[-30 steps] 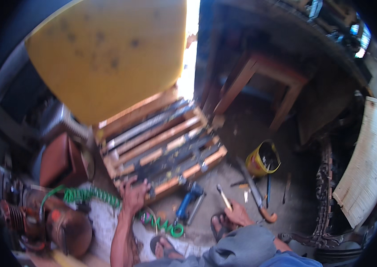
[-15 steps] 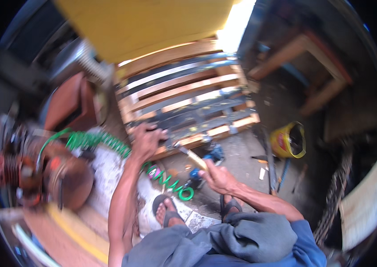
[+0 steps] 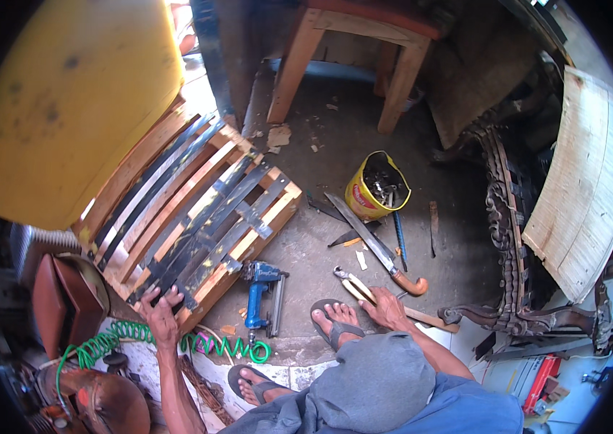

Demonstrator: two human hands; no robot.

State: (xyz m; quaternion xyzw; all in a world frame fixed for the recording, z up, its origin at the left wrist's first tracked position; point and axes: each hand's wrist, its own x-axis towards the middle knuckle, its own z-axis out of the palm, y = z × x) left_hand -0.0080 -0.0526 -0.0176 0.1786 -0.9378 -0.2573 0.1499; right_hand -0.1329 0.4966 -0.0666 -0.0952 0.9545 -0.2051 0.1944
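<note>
A slatted wooden frame (image 3: pixel 205 189) laced with black webbing straps stands tilted to the left. My left hand (image 3: pixel 160 312) rests on its near corner, fingers apart against a strap end. Low beside my foot, my right hand (image 3: pixel 387 309) is closed around the pale yellow handles of a pair of pincers (image 3: pixel 350 282); the jaws point away from me. Between the hands a blue air stapler (image 3: pixel 257 296) stands on the floor, joined to a coiled green hose (image 3: pixel 122 335). A saw-like blade with a wooden handle (image 3: pixel 373 242) lies beyond the pincers.
Farther off stands a yellow bucket (image 3: pixel 364 197) of metal scraps. A carved dark wood frame (image 3: pixel 505 239) and a pale curved panel (image 3: pixel 581 181) are at right. A yellow panel (image 3: pixel 75 108) looms at left, a rusty tank (image 3: pixel 115 401) below it. A wooden stool (image 3: pixel 400 87) stands behind.
The view has swung right, so the frame now sits farther left. My right hand has lowered the pincers away from the frame, toward the floor. My left hand stays at the frame's corner.
</note>
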